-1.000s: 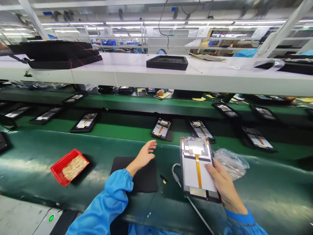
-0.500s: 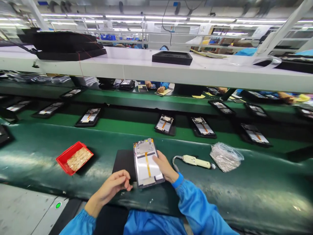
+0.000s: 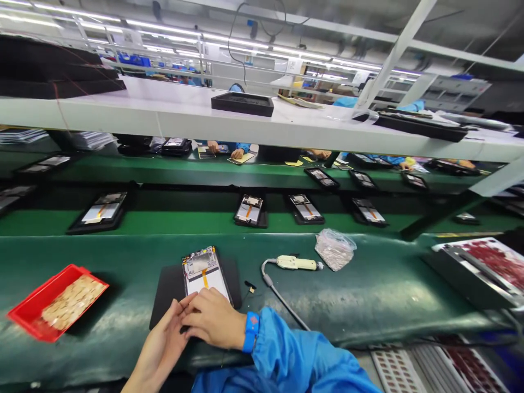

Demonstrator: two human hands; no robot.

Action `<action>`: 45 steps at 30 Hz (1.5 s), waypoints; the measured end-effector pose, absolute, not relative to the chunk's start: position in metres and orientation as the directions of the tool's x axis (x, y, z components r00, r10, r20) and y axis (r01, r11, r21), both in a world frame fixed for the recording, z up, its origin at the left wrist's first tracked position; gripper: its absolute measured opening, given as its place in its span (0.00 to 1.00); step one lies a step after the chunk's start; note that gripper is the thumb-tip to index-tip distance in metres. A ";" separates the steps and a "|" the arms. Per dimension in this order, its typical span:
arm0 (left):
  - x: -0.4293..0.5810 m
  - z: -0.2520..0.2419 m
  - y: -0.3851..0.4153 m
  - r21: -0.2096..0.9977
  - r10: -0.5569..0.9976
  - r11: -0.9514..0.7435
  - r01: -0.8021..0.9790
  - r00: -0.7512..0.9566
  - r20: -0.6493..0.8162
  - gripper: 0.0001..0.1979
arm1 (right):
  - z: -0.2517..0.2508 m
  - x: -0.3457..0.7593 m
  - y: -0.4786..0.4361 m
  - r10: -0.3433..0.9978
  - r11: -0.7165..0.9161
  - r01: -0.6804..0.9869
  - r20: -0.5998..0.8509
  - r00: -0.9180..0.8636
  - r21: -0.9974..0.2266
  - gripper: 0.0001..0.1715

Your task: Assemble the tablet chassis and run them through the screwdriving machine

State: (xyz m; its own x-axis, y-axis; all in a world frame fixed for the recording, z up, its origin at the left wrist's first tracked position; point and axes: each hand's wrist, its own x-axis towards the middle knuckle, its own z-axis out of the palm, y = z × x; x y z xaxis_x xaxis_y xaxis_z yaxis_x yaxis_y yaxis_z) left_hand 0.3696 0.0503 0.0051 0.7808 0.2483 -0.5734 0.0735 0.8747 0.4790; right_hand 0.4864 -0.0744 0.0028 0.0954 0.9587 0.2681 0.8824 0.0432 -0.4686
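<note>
An opened tablet [image 3: 200, 267] with a silver board, white panel and orange ribbon strip lies on a black pad [image 3: 164, 295]. Over its lower end my two hands meet. My left hand [image 3: 167, 333] is turned palm inward, its fingers pressed together against the fingers of the other hand. My right hand [image 3: 215, 319], with a blue wristband [image 3: 251, 332], has its fingers bent in a pinch across the left fingertips. Whatever lies between the fingertips is hidden. The tablet's bottom end is covered by the hands.
A red bin [image 3: 24, 311] of tan pieces stands left. To the right are a corded pale tool [image 3: 297, 263], small dark bits [image 3: 250, 286] and a bag [image 3: 334, 249]. Beyond, tablets in black trays [image 3: 249, 210] line the green belt [image 3: 188, 213], under a white shelf [image 3: 184, 123]. Co-workers' hands [image 3: 237, 154] show behind.
My right hand has let go of the tablet, now lying on the black pad, and come over to my left hand. The view has swung right, revealing a box at the right edge.
</note>
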 end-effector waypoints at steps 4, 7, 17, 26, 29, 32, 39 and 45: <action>0.372 0.005 0.047 0.525 0.237 0.846 0.095 0.815 -0.528 0.13 | -0.003 0.483 -0.068 0.955 0.061 0.846 0.278 0.105 -0.530 0.11; 0.364 0.003 0.047 0.710 0.383 0.697 0.102 0.784 -0.489 0.20 | -0.001 0.485 -0.068 0.901 -0.023 0.588 0.238 0.363 -0.809 0.10; 0.344 0.016 0.028 0.849 0.657 -0.461 0.258 0.742 0.131 0.08 | -0.012 0.473 -0.063 0.771 -0.071 -0.588 -0.418 0.480 -0.806 0.18; 0.344 0.012 0.033 0.847 0.631 -0.446 0.289 0.773 0.068 0.09 | -0.015 0.471 -0.062 0.835 -0.052 -0.609 -0.369 0.409 -0.792 0.18; 0.343 0.014 0.036 0.857 0.635 -0.417 0.302 0.772 0.037 0.09 | -0.018 0.472 -0.062 0.847 -0.040 -0.485 -0.287 0.447 -0.874 0.16; 0.343 0.015 0.036 0.847 0.623 -0.427 0.316 0.782 0.022 0.10 | -0.020 0.473 -0.063 0.857 -0.039 -0.329 -0.201 0.474 -0.943 0.13; 0.337 0.011 0.037 0.844 0.611 -0.433 0.316 0.791 0.018 0.11 | -0.018 0.466 -0.065 0.859 -0.037 -0.247 -0.157 0.487 -0.968 0.09; 0.334 0.012 0.044 0.867 0.643 -0.361 0.344 0.765 -0.036 0.11 | -0.015 0.465 -0.059 0.857 -0.069 -0.249 -0.185 0.481 -0.966 0.11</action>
State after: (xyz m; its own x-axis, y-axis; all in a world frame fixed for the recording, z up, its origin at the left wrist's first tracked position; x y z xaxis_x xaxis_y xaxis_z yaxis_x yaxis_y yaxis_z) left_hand 0.3337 0.0435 0.0123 0.7648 0.6433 -0.0356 0.3443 -0.3614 0.8665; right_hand 0.4652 -0.0593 -0.0150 0.4811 0.8569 -0.1850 -0.2486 -0.0690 -0.9661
